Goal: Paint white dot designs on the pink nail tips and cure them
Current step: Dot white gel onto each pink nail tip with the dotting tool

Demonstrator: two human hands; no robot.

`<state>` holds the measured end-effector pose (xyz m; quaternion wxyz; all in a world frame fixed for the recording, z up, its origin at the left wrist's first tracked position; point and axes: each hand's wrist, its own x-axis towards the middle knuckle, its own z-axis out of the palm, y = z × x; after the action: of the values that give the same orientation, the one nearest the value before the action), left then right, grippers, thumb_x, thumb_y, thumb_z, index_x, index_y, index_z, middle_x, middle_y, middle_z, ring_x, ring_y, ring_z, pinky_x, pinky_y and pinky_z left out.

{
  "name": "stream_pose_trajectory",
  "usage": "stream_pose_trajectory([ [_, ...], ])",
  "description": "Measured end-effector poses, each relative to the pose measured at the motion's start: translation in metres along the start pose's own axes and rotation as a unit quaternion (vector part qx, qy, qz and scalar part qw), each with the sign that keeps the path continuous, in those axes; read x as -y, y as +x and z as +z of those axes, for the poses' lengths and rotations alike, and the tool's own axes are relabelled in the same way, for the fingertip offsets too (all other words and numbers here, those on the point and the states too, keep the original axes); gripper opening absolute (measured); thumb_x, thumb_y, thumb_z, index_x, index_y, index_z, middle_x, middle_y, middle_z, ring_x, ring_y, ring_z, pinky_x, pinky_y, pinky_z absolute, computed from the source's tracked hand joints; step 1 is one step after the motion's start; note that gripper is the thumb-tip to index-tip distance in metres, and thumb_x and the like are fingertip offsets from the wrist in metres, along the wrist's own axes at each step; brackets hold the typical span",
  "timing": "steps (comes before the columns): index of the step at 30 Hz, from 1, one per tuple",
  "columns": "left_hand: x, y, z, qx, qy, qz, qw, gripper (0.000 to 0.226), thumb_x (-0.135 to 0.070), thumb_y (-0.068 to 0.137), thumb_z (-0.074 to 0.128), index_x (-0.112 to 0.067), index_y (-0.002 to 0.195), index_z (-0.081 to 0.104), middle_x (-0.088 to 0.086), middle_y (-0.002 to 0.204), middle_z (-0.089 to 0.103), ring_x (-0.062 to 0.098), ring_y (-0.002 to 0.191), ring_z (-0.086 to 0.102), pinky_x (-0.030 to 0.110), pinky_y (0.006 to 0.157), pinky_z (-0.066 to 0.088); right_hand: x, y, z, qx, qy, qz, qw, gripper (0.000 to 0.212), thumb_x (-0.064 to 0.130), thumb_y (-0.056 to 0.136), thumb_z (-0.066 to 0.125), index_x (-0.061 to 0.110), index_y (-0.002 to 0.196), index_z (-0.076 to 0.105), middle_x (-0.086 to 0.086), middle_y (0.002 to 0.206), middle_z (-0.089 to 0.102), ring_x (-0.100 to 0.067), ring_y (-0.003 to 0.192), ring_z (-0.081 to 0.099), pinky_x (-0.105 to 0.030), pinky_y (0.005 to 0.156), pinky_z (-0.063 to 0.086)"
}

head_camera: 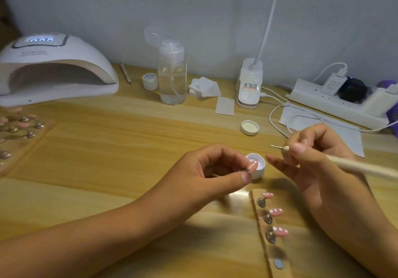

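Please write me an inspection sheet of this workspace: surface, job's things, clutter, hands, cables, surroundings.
Surface: wooden table, glossy; no spills seen.
Job's things: open white pot; dotting tool; held tip, white-dotted; three tips on a strip, two plainly dotted; more tips on a holder, far left; curing lamp, display lit.
Clutter: bottle, jar, pads, cap, stick, paper.
Grips: left hand pinches the held tip by its mount, beside the pot; right hand holds the tool, its point off the tip.
Cables: white cables loop from the power strip over the paper.
Surroundings: grey wall; desk-lamp base.

Wooden table [129, 148] — nail lamp [53, 68], bottle [172, 79], wipes [204, 87]
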<state>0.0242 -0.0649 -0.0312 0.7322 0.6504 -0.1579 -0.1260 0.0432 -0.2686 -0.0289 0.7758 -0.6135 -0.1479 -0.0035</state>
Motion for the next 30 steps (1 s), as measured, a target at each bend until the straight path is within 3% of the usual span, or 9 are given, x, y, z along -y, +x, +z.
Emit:
stream_pose_trajectory([
  [2, 0.0, 0.0, 0.0, -0.002, 0.009, -0.003, 1.0, 0.014, -0.019, 0.077, 0.072, -0.03, 0.085, 0.072, -0.01, 0.083, 0.068, 0.001, 0.078, 0.061, 0.013, 0.069, 0.047, -0.001, 0.0, 0.001, 0.015, 0.01, 0.002, 1.0, 0.02, 0.013, 0.068, 0.072, 0.02, 0.07, 0.054, 0.002, 0.069, 0.052, -0.008, 0.064, 0.055, -0.031, 0.076, 0.056],
  [11, 0.0, -0.001, 0.0, 0.002, 0.011, 0.0, 1.0, 0.008, -0.018, 0.08, 0.068, -0.025, 0.084, 0.072, -0.011, 0.074, 0.067, 0.003, 0.071, 0.059, 0.012, 0.065, 0.045, 0.002, -0.001, 0.009, 0.03, 0.044, 0.038, 0.998, 0.019, 0.022, 0.073, 0.067, 0.021, 0.059, 0.053, 0.003, 0.062, 0.052, -0.006, 0.058, 0.058, -0.035, 0.067, 0.059],
  [16, 0.001, -0.001, 0.001, 0.0, 0.016, -0.002, 1.0, 0.008, -0.018, 0.079, 0.07, -0.025, 0.081, 0.072, -0.011, 0.074, 0.067, 0.002, 0.07, 0.058, 0.012, 0.064, 0.044, 0.006, -0.003, 0.012, 0.027, 0.039, 0.05, 0.998, 0.024, 0.009, 0.069, 0.071, 0.018, 0.058, 0.052, 0.0, 0.062, 0.051, -0.008, 0.056, 0.058, -0.032, 0.065, 0.058],
  [22, 0.001, -0.001, 0.002, -0.004, 0.025, -0.003, 1.0, 0.008, -0.02, 0.078, 0.07, -0.027, 0.08, 0.071, -0.012, 0.073, 0.066, 0.001, 0.068, 0.056, 0.012, 0.062, 0.043, 0.008, -0.004, 0.015, 0.026, 0.046, 0.06, 0.997, 0.021, 0.011, 0.072, 0.062, 0.018, 0.056, 0.051, -0.001, 0.06, 0.052, -0.01, 0.056, 0.062, -0.031, 0.065, 0.059],
  [30, 0.001, -0.001, 0.001, 0.0, 0.023, -0.001, 1.0, 0.01, -0.014, 0.082, 0.07, -0.023, 0.081, 0.071, -0.012, 0.075, 0.068, 0.0, 0.068, 0.057, 0.01, 0.061, 0.043, 0.008, -0.003, 0.015, 0.024, 0.045, 0.07, 0.996, 0.019, 0.013, 0.069, 0.065, 0.016, 0.057, 0.051, -0.002, 0.061, 0.052, -0.008, 0.057, 0.059, -0.028, 0.065, 0.058],
])
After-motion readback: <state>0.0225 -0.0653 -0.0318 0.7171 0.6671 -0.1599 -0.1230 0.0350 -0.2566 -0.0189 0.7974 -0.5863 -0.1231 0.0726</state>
